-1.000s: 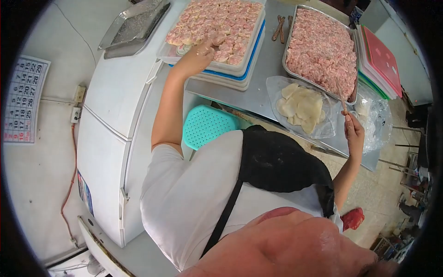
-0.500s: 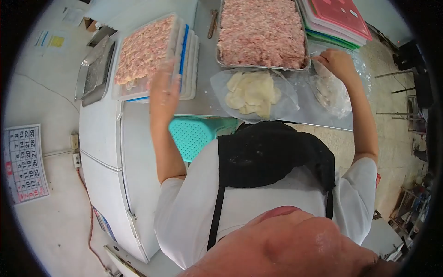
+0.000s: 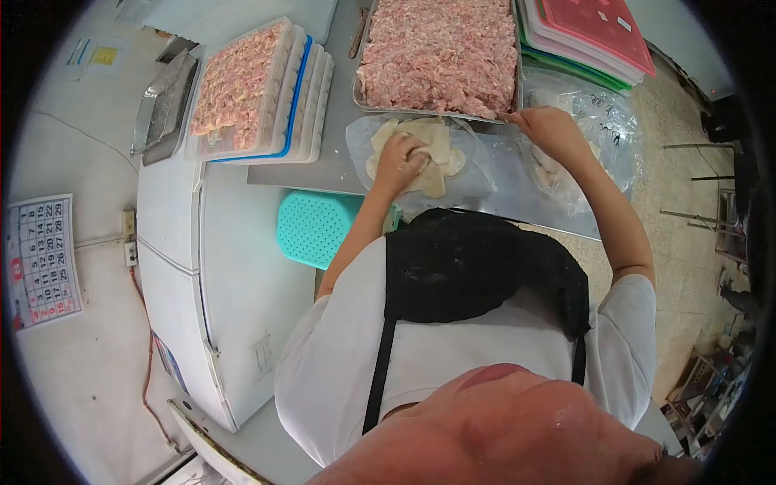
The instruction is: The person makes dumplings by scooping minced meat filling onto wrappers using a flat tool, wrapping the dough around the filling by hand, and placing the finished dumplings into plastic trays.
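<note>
My left hand [image 3: 398, 164] is on the pile of pale, thin dough wrappers [image 3: 437, 145], its fingers curled and closed on a wrapper. The wrappers lie on a clear plastic sheet [image 3: 477, 174] at the counter's near edge. My right hand [image 3: 551, 132] is closed around the handle of a thin utensil [image 3: 508, 118] at the near right corner of a metal tray [image 3: 436, 112]. Pinkish minced meat [image 3: 440, 56] fills this tray. The utensil's working end is hard to make out.
Stacked plastic containers [image 3: 303, 97] stand left, the top one holding rows of meat-filled pieces [image 3: 238, 85]. Red, white and green lids [image 3: 594, 36] are piled at the right, near a clear plastic bag [image 3: 602, 121]. A turquoise perforated stool [image 3: 315, 229] stands below the counter.
My left hand has moved right, from beside the stacked containers onto the wrappers, and closed there. My right hand stays at the tray corner with the utensil. The view has shifted slightly.
</note>
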Motion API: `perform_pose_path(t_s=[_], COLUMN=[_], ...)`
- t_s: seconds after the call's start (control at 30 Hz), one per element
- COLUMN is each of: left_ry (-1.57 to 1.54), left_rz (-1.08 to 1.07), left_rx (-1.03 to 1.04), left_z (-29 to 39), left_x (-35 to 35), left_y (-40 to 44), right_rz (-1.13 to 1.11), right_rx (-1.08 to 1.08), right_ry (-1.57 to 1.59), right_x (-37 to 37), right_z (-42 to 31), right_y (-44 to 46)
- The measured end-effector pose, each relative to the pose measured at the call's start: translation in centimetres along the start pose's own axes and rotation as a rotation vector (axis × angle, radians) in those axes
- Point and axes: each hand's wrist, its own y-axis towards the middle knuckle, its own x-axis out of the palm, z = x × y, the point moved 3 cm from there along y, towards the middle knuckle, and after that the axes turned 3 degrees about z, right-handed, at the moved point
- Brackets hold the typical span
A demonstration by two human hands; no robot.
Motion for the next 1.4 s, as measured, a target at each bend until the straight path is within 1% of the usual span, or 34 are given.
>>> perform_pose_path(t_s=[0.03,0.07,0.13,0.17,0.23,0.27,0.33,0.37,0.43,0.53,0.57,0.63,0.67,0.73,0.77,0.83,0.87,0.93,1.03,1.07,1.13,1.17,1.2,1.27,1.33,1.37,1.4], left_ry=[-0.068,-0.129,-0.253,-0.322,-0.462,-0.377,-0.211,-0.491,-1.051,-1.165,-1.063,-0.848,-1.024,-1.375,-1.480,-1.690,-1.759,-1.897,-1.947,-1.994,-2.083,-2.064,-2.043,-1.999,-1.954,-1.884,-1.817], left_rz=[-0.012,0.060,0.207,0.204,0.194,0.214,0.247,0.297,0.381,0.270,0.204,0.076,0.092,0.114,0.093,0.046,0.067,0.109,0.187,0.134,0.020,0.043,0.063,0.114,0.165,0.172,0.188], left_rx=[-0.092,-0.095,-0.096,-0.202,-0.420,-0.303,-0.059,-0.168,-0.395,-0.363,-0.411,-0.498,-0.501,-0.502,-0.470,-0.406,-0.419,-0.445,-0.497,-0.454,-0.356,-0.415,-0.476,-0.565,-0.616,-0.659,-0.697], left_z=[-1.1,-2.0,-2.8,-3.4,-1.0,-0.2,1.0,0.5,-0.4,-0.2,-0.2,-0.2,-0.2,0.9,1.6,3.6,4.4,5.9,7.3,6.1,1.7,0.5,-0.4,0.2,3.3,3.7,3.8], left_x=[-0.1,-0.6,-2.1,-2.7,-4.8,-5.6,-6.6,-6.6,-5.9,-5.3,-4.8,-4.1,-4.0,-4.1,-4.3,-5.2,-5.4,-5.8,-7.2,-6.8,-5.3,-5.0,-4.8,-5.3,-6.8,-7.2,-7.7], left_y=[0.0,0.0,0.2,0.0,0.4,0.9,1.7,1.8,1.9,3.2,3.4,3.9,4.4,6.1,7.3,10.0,11.1,12.7,14.2,14.4,14.8,14.7,14.6,14.9,15.1,14.9,14.5], right_rz=[0.002,0.005,0.054,0.076,0.156,0.199,0.093,0.037,0.014,0.017,0.025,0.042,0.051,0.081,0.098,0.160,0.194,0.315,0.446,0.478,0.300,0.210,0.207,0.205,0.199,0.200,0.193], right_rx=[0.039,0.079,0.075,0.074,-0.019,-0.063,-0.131,-0.162,-0.124,-0.031,0.003,0.032,0.047,0.190,0.263,0.301,0.320,0.214,0.069,0.022,0.015,0.020,0.055,0.131,0.071,0.040,0.054], right_ry=[0.131,0.260,0.361,0.414,0.231,0.140,-0.050,-0.147,-0.053,0.106,0.163,0.442,0.582,0.771,0.866,1.053,1.145,1.000,0.733,0.635,0.312,0.155,0.132,0.084,0.149,0.179,0.112], right_x=[1.2,2.3,2.2,2.1,-0.6,-1.6,0.0,0.8,1.4,2.4,2.8,3.6,4.0,2.6,1.9,1.0,0.7,1.0,2.0,2.2,0.4,-0.6,-1.6,-3.3,-1.1,-0.3,-1.5], right_z=[1.0,1.9,1.7,1.4,0.0,-0.8,-1.7,-2.2,-3.7,-3.4,-3.0,-2.4,-2.2,-3.3,-3.9,-4.9,-5.4,-6.9,-8.0,-8.0,-7.6,-7.9,-8.8,-10.7,-10.5,-10.2,-10.1], right_y=[0.1,0.2,0.7,1.0,2.2,2.8,4.3,4.7,4.3,4.1,4.0,4.3,4.5,4.7,5.0,6.1,6.5,7.5,7.9,7.8,6.9,6.2,5.7,5.5,6.3,6.6,6.5])
